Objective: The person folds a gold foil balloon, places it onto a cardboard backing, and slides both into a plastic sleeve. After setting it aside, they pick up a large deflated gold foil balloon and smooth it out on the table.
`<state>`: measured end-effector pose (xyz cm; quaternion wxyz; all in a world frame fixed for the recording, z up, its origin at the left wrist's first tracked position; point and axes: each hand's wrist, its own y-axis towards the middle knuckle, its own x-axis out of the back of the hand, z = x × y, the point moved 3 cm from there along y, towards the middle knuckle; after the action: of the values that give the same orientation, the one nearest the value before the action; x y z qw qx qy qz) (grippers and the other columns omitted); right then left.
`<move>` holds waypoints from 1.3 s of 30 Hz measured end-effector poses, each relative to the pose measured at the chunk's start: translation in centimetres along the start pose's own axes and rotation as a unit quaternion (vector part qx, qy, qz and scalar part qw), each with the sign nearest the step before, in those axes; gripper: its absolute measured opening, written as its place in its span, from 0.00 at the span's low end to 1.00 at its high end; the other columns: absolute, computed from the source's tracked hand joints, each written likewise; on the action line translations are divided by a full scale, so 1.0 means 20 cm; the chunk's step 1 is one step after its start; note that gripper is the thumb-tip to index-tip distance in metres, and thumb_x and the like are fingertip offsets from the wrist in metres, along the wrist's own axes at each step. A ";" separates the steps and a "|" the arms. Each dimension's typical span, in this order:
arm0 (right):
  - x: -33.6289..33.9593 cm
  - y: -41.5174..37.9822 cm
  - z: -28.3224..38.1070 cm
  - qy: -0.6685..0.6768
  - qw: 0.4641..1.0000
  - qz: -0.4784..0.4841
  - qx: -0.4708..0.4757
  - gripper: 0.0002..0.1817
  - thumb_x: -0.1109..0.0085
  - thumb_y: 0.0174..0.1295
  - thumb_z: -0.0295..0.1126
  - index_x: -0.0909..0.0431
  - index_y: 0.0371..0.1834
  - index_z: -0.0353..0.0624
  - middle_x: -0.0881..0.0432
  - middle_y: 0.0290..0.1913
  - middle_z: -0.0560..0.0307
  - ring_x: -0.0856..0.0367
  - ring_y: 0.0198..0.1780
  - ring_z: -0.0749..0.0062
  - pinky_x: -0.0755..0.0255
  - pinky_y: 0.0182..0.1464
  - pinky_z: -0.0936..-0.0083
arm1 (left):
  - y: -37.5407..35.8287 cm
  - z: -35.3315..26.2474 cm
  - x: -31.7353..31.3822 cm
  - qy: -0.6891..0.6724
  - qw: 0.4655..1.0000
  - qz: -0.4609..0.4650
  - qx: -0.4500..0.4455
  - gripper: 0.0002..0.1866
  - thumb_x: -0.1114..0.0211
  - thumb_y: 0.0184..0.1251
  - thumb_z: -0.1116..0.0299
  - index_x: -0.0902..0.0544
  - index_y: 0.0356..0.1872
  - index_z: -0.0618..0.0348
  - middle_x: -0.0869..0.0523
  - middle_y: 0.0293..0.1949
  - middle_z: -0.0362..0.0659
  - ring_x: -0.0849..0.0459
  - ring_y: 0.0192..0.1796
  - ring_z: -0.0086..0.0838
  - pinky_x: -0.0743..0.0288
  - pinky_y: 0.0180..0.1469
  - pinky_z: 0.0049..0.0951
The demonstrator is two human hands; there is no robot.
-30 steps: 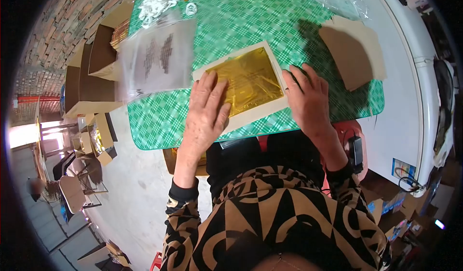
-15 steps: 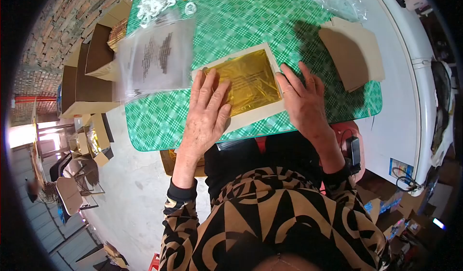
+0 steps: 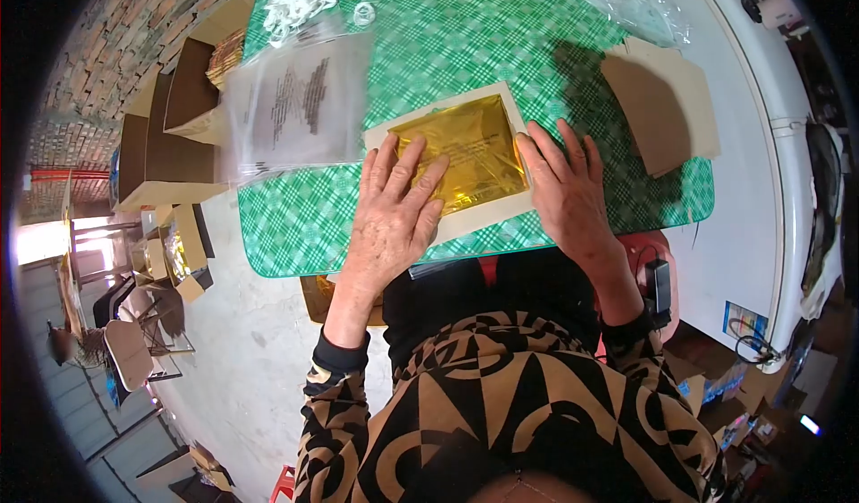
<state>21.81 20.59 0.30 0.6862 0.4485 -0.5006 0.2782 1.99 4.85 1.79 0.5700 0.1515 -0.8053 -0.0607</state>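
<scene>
Green tablecloth bears a gold packet partly under left hand, beside right hand, grips unclosed.

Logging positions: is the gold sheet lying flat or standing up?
Flat: the gold sheet lies on the pale board, left hand atop.

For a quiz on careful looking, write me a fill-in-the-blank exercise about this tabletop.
1. The plaid tablecloth is white and ____.
2. The shiny film inside the pale border is coloured ____.
3. The person's ____ hand is nearer the printed clear plastic.

Missing words: green; gold; left.
</scene>
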 end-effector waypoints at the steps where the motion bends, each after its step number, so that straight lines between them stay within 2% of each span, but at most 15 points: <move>1: -0.01 -0.01 0.00 -0.003 1.000 -0.004 -0.004 0.33 0.35 0.66 0.29 0.27 0.76 0.42 0.28 0.77 0.54 0.34 0.78 0.44 0.45 0.79 0.38 | 0.00 0.00 0.00 -0.003 1.000 0.001 0.002 0.24 0.36 0.77 0.64 0.17 0.71 0.55 0.27 0.79 0.52 0.38 0.83 0.55 0.45 0.84 0.58; 4: -0.02 -0.02 0.00 0.025 0.999 0.001 -0.034 0.33 0.39 0.66 0.22 0.29 0.78 0.43 0.29 0.78 0.55 0.38 0.82 0.49 0.48 0.83 0.43 | 0.00 0.00 0.00 -0.007 1.000 -0.001 0.003 0.25 0.35 0.75 0.64 0.17 0.71 0.55 0.26 0.78 0.52 0.37 0.83 0.55 0.46 0.84 0.58; 7: -0.03 -0.01 0.00 -0.011 0.999 -0.020 -0.023 0.33 0.34 0.65 0.28 0.27 0.76 0.41 0.27 0.76 0.54 0.33 0.78 0.48 0.45 0.80 0.40 | -0.01 0.00 0.00 -0.001 1.000 -0.007 -0.002 0.26 0.34 0.74 0.63 0.18 0.72 0.54 0.25 0.78 0.52 0.37 0.83 0.54 0.45 0.84 0.58; 12: -0.01 -0.01 0.02 0.020 0.999 -0.034 -0.031 0.31 0.35 0.66 0.26 0.28 0.74 0.39 0.26 0.74 0.52 0.32 0.78 0.47 0.43 0.80 0.41 | 0.02 -0.06 0.06 0.052 0.998 -0.016 -0.006 0.29 0.31 0.73 0.58 0.19 0.73 0.53 0.27 0.79 0.51 0.39 0.85 0.54 0.47 0.83 0.61; 13: -0.01 -0.02 0.01 0.026 0.998 -0.039 -0.033 0.31 0.36 0.66 0.26 0.28 0.74 0.39 0.26 0.74 0.51 0.32 0.77 0.46 0.43 0.79 0.41 | 0.04 -0.09 0.05 0.025 0.999 -0.017 -0.013 0.31 0.31 0.73 0.53 0.19 0.74 0.50 0.29 0.81 0.50 0.41 0.85 0.54 0.50 0.83 0.63; 16: -0.03 -0.04 -0.02 0.069 0.994 -0.072 -0.052 0.29 0.37 0.68 0.26 0.28 0.73 0.38 0.25 0.73 0.49 0.32 0.76 0.44 0.41 0.78 0.41 | 0.12 -0.20 -0.01 -0.042 0.997 0.000 -0.057 0.32 0.31 0.73 0.49 0.20 0.75 0.47 0.30 0.81 0.51 0.42 0.86 0.54 0.51 0.84 0.62; 17: -0.03 -0.05 -0.04 0.106 0.987 -0.113 -0.051 0.26 0.39 0.69 0.26 0.26 0.71 0.37 0.23 0.69 0.46 0.30 0.74 0.42 0.40 0.77 0.41 | 0.15 -0.21 -0.06 -0.037 0.996 0.006 -0.080 0.33 0.33 0.74 0.44 0.21 0.77 0.41 0.31 0.82 0.48 0.41 0.86 0.54 0.52 0.84 0.64; 20: 0.02 -0.11 -0.09 0.206 0.961 -0.174 -0.055 0.22 0.39 0.67 0.25 0.22 0.66 0.38 0.20 0.65 0.47 0.27 0.71 0.43 0.37 0.74 0.42 | 0.23 -0.22 -0.19 -0.023 0.991 0.026 -0.127 0.33 0.35 0.75 0.41 0.22 0.77 0.37 0.31 0.82 0.45 0.40 0.85 0.53 0.52 0.84 0.66; 21: 0.03 -0.12 -0.09 0.183 0.967 -0.173 -0.047 0.22 0.38 0.65 0.25 0.21 0.63 0.39 0.19 0.63 0.48 0.26 0.69 0.45 0.36 0.73 0.44 | 0.27 -0.21 -0.20 -0.025 0.990 0.030 -0.132 0.34 0.36 0.75 0.38 0.22 0.77 0.34 0.31 0.83 0.43 0.39 0.85 0.52 0.53 0.85 0.67; 27: 0.07 -0.20 -0.03 0.065 0.986 -0.151 -0.013 0.23 0.34 0.50 0.25 0.15 0.53 0.42 0.18 0.55 0.60 0.23 0.60 0.56 0.31 0.64 0.52 | 0.45 -0.11 -0.25 -0.039 0.980 0.051 -0.187 0.34 0.35 0.74 0.37 0.22 0.77 0.35 0.30 0.82 0.43 0.39 0.85 0.50 0.55 0.86 0.64; 33: 0.12 -0.26 -0.04 0.124 0.986 -0.105 -0.025 0.19 0.33 0.50 0.25 0.15 0.48 0.45 0.17 0.53 0.60 0.22 0.58 0.57 0.31 0.62 0.54 | 0.50 -0.09 -0.25 -0.039 0.978 0.057 -0.194 0.34 0.37 0.74 0.35 0.22 0.77 0.35 0.29 0.81 0.43 0.39 0.85 0.48 0.56 0.87 0.61; 36: 0.16 -0.14 -0.02 0.033 0.990 -0.132 -0.034 0.14 0.34 0.51 0.24 0.16 0.43 0.45 0.16 0.50 0.59 0.21 0.56 0.58 0.31 0.61 0.55 | 0.49 -0.09 -0.25 -0.036 0.979 0.059 -0.192 0.34 0.38 0.75 0.35 0.21 0.77 0.35 0.29 0.81 0.43 0.39 0.85 0.48 0.56 0.87 0.61; 39: 0.12 -0.20 -0.08 0.095 0.987 -0.126 0.012 0.15 0.34 0.51 0.23 0.15 0.44 0.44 0.15 0.48 0.58 0.20 0.54 0.59 0.30 0.60 0.56 | 0.50 -0.08 -0.25 -0.029 0.979 0.056 -0.194 0.34 0.38 0.75 0.35 0.21 0.76 0.35 0.28 0.81 0.43 0.39 0.85 0.47 0.56 0.87 0.61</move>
<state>26.75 20.08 1.10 0.7548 0.4878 -0.3693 0.2366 3.30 15.96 0.44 0.5677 -0.0094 -0.8015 -0.1880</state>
